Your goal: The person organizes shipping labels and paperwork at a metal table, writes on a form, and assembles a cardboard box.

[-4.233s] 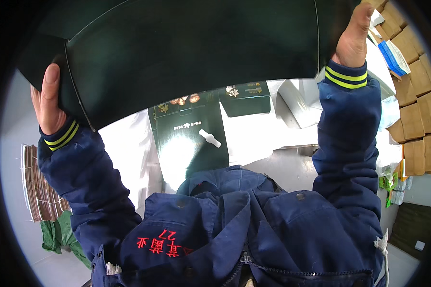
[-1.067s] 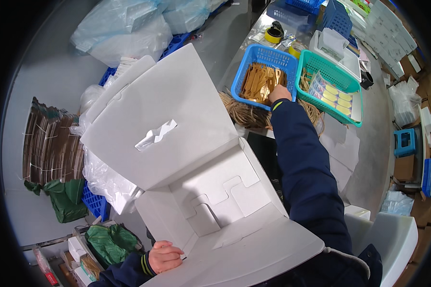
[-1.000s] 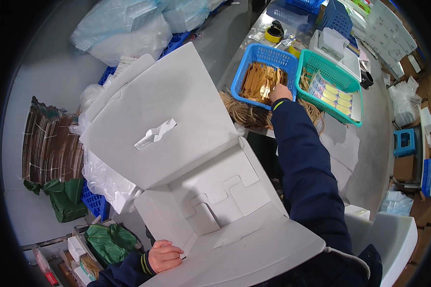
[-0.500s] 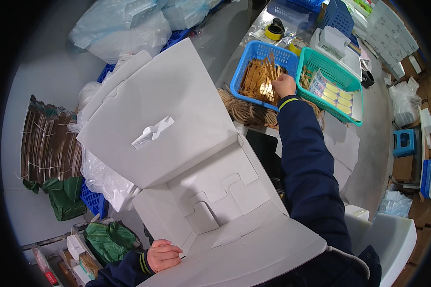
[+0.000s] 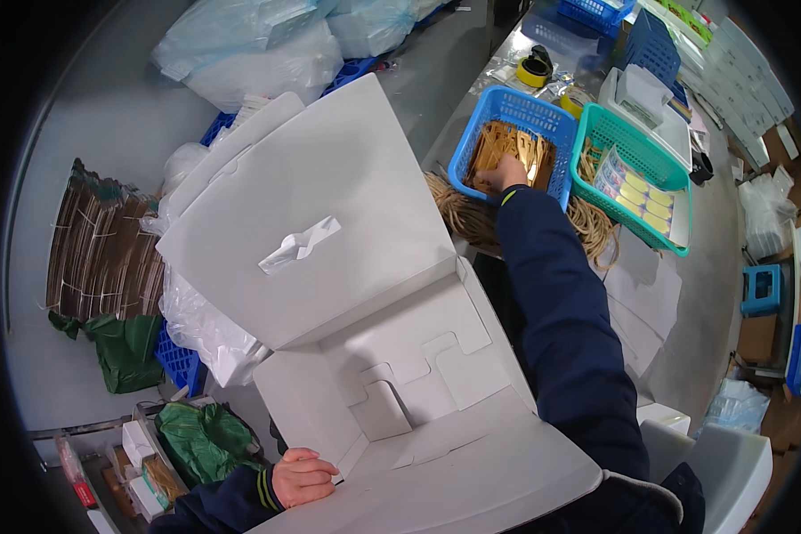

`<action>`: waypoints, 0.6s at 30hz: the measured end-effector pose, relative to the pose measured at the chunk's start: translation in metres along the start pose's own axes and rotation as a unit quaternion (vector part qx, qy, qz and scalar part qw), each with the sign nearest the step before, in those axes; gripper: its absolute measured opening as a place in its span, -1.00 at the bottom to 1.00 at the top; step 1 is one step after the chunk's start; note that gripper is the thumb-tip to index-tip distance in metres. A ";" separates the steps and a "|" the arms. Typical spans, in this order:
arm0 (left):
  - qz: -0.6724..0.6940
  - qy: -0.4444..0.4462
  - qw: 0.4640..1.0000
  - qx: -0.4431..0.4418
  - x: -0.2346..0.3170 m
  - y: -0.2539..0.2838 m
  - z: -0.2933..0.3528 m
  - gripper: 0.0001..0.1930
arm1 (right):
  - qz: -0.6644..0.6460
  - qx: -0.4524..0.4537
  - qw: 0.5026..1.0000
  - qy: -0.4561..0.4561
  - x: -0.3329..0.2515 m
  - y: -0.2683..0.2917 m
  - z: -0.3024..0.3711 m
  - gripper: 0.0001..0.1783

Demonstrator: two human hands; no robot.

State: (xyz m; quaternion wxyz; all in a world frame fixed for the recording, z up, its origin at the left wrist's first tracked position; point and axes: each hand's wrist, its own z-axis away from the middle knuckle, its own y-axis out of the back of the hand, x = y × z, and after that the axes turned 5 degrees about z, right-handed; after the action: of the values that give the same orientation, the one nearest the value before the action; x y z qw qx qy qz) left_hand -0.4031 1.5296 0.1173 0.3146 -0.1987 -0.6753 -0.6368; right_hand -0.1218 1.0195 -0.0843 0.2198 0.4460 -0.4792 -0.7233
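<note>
A large white cardboard box (image 5: 418,294) stands open in front of me, its lid folded back to the far left. My left hand (image 5: 304,478) is closed round the near-left edge of the box. Farther off on the right, my right hand (image 5: 505,174) reaches into a blue plastic basket (image 5: 540,113). Its fingers are bent down among shiny brown flat strips (image 5: 529,149), which look like box carry handles. What lies between those fingertips is hidden. The box's lid has a torn-edged handle slot with a white strip in it.
Beside the blue basket is a green basket (image 5: 634,142) with printed label sheets. Coiled rope (image 5: 463,214) lies below it on the bench, tape rolls (image 5: 534,71) behind. Bundled flat cardboard (image 5: 107,249) and plastic-bagged goods (image 5: 249,44) stand left; a white chair (image 5: 730,472) is at the lower right.
My right hand has lowered from holding strips upright to down among them, toward the basket's near left. My left hand keeps its hold on the box edge. The view has shifted slightly.
</note>
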 end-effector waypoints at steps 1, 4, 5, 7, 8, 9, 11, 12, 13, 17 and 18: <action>0.000 -0.002 1.000 -0.001 0.000 -0.001 0.000 -0.91 | 0.004 -0.017 1.000 -0.023 -0.003 0.001 -0.006 -0.60; 0.002 -0.005 1.000 0.000 0.002 -0.004 0.002 -0.92 | -0.028 0.027 0.998 -0.041 0.008 0.003 0.000 -0.71; -0.002 0.000 1.000 -0.004 0.004 -0.002 0.000 -0.92 | -0.057 0.046 0.996 -0.043 0.013 0.005 0.002 -0.74; -0.009 0.006 1.000 -0.015 0.008 0.003 -0.003 -0.89 | -0.070 0.036 0.996 -0.033 0.025 0.017 0.000 -0.72; -0.012 0.005 1.000 -0.005 0.010 0.002 -0.002 -0.89 | -0.075 0.031 0.996 -0.026 0.029 0.025 0.001 -0.71; -0.015 0.003 1.000 0.003 0.008 -0.001 0.000 -0.89 | -0.145 0.093 0.985 0.007 0.035 0.028 0.008 -0.67; -0.018 -0.008 1.000 0.018 0.006 -0.004 -0.002 -0.89 | -0.220 0.102 0.970 0.014 0.034 0.061 0.027 -0.69; -0.023 -0.019 0.999 0.021 0.003 -0.004 -0.003 -0.88 | -0.328 0.079 0.941 0.013 0.040 0.071 0.031 -0.70; -0.021 0.002 0.999 0.031 0.010 -0.009 0.003 -0.86 | -0.394 0.025 0.918 0.026 0.012 0.090 0.061 -0.76; 0.002 0.007 0.998 -0.057 0.020 0.022 -0.001 -0.57 | -0.430 0.030 0.899 0.079 -0.019 0.186 0.156 -0.81; 0.026 0.005 0.997 -0.077 0.023 0.040 -0.005 -0.49 | -0.432 0.039 0.896 0.095 -0.026 0.210 0.184 -0.80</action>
State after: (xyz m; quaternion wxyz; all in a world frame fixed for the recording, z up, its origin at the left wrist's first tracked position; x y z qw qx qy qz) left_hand -0.3920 1.5257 0.1624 0.3179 -0.2365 -0.6175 -0.6795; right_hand -0.2891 1.0372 0.1401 -0.0872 0.6841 -0.2438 -0.6819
